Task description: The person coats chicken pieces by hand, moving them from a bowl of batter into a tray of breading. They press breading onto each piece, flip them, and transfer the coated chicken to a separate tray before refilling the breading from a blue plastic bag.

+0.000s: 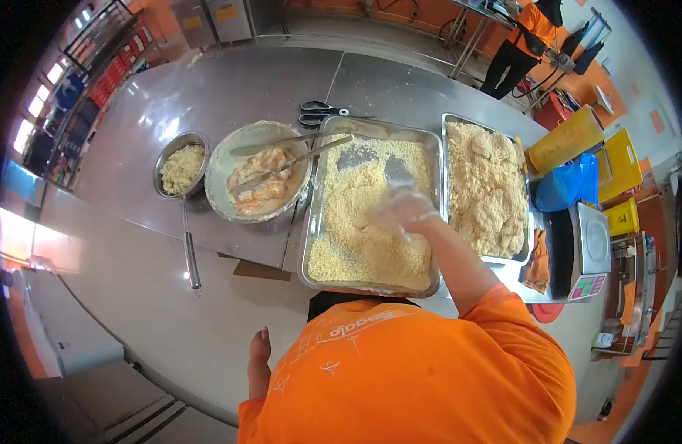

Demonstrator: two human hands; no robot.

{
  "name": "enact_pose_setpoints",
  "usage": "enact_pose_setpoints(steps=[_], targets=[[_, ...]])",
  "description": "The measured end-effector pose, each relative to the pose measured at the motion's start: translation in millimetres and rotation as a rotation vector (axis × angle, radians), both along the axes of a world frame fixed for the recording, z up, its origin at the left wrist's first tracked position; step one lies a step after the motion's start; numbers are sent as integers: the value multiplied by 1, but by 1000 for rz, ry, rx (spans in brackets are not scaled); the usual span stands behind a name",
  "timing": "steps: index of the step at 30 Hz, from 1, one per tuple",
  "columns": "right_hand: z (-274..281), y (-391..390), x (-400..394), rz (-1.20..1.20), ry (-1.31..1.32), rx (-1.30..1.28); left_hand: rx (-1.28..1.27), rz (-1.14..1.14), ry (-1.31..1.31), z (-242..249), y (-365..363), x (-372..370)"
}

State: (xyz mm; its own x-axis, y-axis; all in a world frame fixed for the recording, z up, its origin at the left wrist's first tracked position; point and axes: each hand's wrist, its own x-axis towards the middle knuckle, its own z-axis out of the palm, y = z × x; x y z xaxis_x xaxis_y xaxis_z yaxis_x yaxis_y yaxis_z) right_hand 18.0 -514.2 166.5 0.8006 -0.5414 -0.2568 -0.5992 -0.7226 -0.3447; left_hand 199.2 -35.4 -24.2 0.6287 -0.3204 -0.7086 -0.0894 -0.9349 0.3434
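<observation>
My right hand (404,210), in a clear plastic glove, reaches down over pale yellow crumbs (370,185) in a deep metal tray (308,270). Its fingers are blurred, so I cannot tell whether they grasp any crumbs. Low beside my body hangs my left hand (260,345), bare, fingers apart with nothing in them. Left of the tray, a white bowl (217,164) contains raw battered meat (261,177). Metal tongs (311,153) lie across the bowl, their closed end over the crumb tray. A second tray (529,248) on the right is heaped with crumb-coated pieces (487,189).
A long-handled strainer (191,255) with crumbs sits at the left, handle past the table edge. Black scissors (315,112) lie behind the tray. At right are a yellow cylinder (566,138), blue bag (566,181), orange cloth (537,265) and scale (591,244). A person (522,48) stands far back.
</observation>
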Motion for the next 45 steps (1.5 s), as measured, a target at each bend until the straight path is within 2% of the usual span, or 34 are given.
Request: enact_pose_setpoints(steps=[1, 4, 6, 9, 11, 12, 14, 15, 17, 19, 20, 22, 25, 27, 30, 33, 36, 39, 40, 43, 45], targets=[[10, 14, 0, 75, 89, -189, -10, 21, 7, -2, 3, 1], [-68, 2, -20, 0, -320, 95, -14, 51, 12, -9, 16, 3], [-81, 0, -21, 37, -340, 104, 7, 39, -1, -29, 34, 1], [-79, 5, -4, -34, -284, 269, -29, 111, 0, -62, 59, 5], [-45, 19, 10, -1, -128, 207, -31, 88, -28, -29, 50, 4], [4, 38, 11, 77, -4, 69, -32, 81, -34, -12, 41, 0], [22, 43, 12, 175, 139, -38, -66, 80, -62, -19, 46, -2], [6, 33, 15, 191, 158, -2, -80, 81, -73, -23, 48, -6], [24, 30, 19, 132, 159, 69, -37, 65, -76, 4, 37, -16], [100, 42, 27, -23, 111, 138, -18, 67, -77, 13, 33, -23], [65, 10, 20, -77, -98, 233, -18, 74, -76, 12, 37, -24], [62, -10, 26, -80, -214, 122, 3, 103, -49, 12, 41, -29], [77, 3, 48, 70, 101, -406, 49, 105, -19, 4, 52, -35], [60, 23, 56, 158, 369, -633, 39, 113, -2, -4, 59, -34], [81, 61, 42, 111, 11, -72, 18, 132, -13, -2, 57, -34], [71, 82, 20, 211, -90, 301, -1, 173, 1, -7, 57, -37], [17, 86, 12, 816, -327, -374, 32, 150, 3, 0, 51, -40], [25, 96, 40, 771, -151, -292, 59, 116, 6, -8, 50, -39], [15, 100, 46, 741, -274, -458, 66, 108, 10, -7, 50, -37], [6, 107, 51, 686, -389, -452, -4, 137, -22, 5, 42, -33], [10, 107, 52, 613, -278, -195, -31, 137, -43, -2, 43, -29]])
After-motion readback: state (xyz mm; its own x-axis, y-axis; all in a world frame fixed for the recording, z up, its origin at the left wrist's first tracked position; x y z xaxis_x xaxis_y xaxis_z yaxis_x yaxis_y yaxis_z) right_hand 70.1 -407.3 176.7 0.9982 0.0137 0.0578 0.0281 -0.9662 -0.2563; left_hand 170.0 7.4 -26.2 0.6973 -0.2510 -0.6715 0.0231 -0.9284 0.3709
